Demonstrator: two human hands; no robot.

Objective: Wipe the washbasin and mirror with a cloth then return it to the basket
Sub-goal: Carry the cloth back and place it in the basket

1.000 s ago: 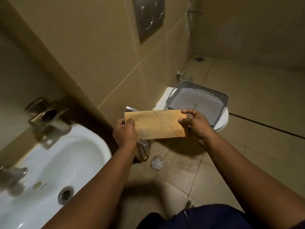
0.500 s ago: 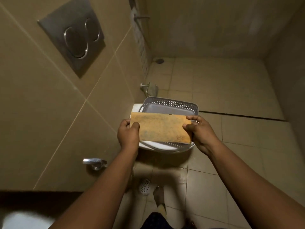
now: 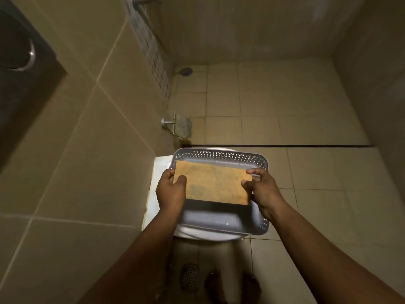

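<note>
While both hands pinch its short ends, left hand (image 3: pixel 169 189) at 9 o'clock, right hand (image 3: pixel 263 190) at 3, the folded orange cloth (image 3: pixel 213 185) hovers over the grey perforated basket (image 3: pixel 221 154) on the toilet lid (image 3: pixel 153 194). Return step; next likely lower, release.

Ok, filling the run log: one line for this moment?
both hands | grip folded orange cloth | over grey perforated plastic basket | unreleased

Mottled orange-brown cloth (image 3: pixel 213 184), grey perforated basket (image 3: pixel 221 224), beige tiles (image 3: pixel 263 106)
</note>
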